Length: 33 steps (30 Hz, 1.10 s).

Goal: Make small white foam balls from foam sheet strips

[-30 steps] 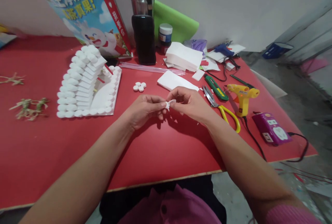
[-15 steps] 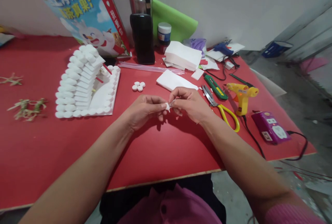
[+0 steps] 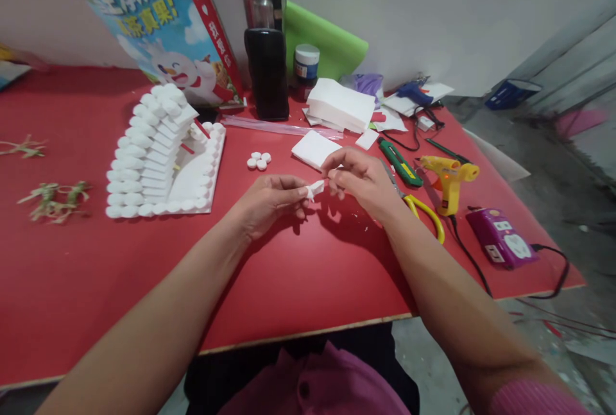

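My left hand point(image 3: 272, 203) pinches a small white piece point(image 3: 316, 190) between thumb and fingertips, above the red table. Whether this piece is paper or foam I cannot tell. Just right of it, my right hand point(image 3: 359, 181) hovers with bent fingers apart, and nothing clear shows in them. Under that hand lies part of a folded white sheet point(image 3: 315, 147). Tiny white crumbs point(image 3: 359, 215) are scattered on the table below. Several white round discs point(image 3: 258, 160) sit together beyond my left hand.
A white stair-like model point(image 3: 158, 158) stands at left beside knotted straw pieces point(image 3: 60, 200). To the right lie yellow-handled scissors point(image 3: 428, 213), a green cutter point(image 3: 399, 161), a yellow glue gun point(image 3: 450, 181) and a purple power box point(image 3: 500, 238). A phone point(image 3: 267, 75) stands at the back.
My right hand has moved off the white piece, slightly right and up, now covering the scissors' blades. The left hand keeps its grip, and more of the piece shows.
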Available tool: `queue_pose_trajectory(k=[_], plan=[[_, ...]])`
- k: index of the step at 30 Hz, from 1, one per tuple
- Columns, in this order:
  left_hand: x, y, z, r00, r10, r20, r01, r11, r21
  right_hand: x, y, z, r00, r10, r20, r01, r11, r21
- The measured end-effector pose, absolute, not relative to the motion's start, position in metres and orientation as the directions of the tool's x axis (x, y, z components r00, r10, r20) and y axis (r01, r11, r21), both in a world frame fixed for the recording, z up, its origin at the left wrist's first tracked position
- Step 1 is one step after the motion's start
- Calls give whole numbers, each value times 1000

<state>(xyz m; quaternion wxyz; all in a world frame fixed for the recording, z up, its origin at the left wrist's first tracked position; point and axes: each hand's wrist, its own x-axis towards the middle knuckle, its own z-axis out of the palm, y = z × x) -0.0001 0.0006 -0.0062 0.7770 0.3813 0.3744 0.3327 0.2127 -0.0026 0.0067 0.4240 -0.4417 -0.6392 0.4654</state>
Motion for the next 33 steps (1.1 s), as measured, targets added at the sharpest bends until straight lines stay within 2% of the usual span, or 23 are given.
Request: queue_pose_trajectory(k=[2, 4, 8, 10, 16, 18, 20, 23, 26, 28, 33], plan=[[0, 1, -8, 453, 832, -320, -246, 462, 852, 207, -3, 3, -167, 986, 16, 82, 30, -996], [1, 1, -9, 417, 855, -308, -265, 439, 859, 200, -4, 0, -140, 989, -53, 100, -40, -994], [4, 0, -11, 375, 892, -251, -277, 367, 888, 187, -10, -5, -34, 999, -32, 278, -22, -960], [6, -1, -12, 366, 902, -228, -262, 335, 905, 183, -12, -6, -8, 1000, -8, 312, -5, -950], [6, -4, -13, 358, 904, -233, -255, 334, 908, 186, -10, -5, -75, 994, -79, 213, -61, -975], [5, -2, -13, 378, 892, -247, -252, 356, 900, 190, -9, -4, -115, 992, -55, 267, -23, -963], [3, -1, -14, 394, 883, -257, -238, 368, 899, 193, -9, -4, -154, 987, 48, 391, 105, -914], [1, 0, -15, 392, 880, -269, -216, 373, 902, 193, -10, -5, -219, 947, 235, 573, 319, -755], [3, -1, -16, 358, 898, -256, -214, 346, 914, 191, -13, -6, -269, 912, 309, 632, 409, -658], [7, -2, -16, 336, 915, -224, -228, 310, 923, 189, -13, -6, -268, 912, 310, 619, 410, -670], [12, -4, -15, 325, 933, -155, -248, 242, 938, 189, -12, -5, -200, 957, 212, 500, 286, -818]])
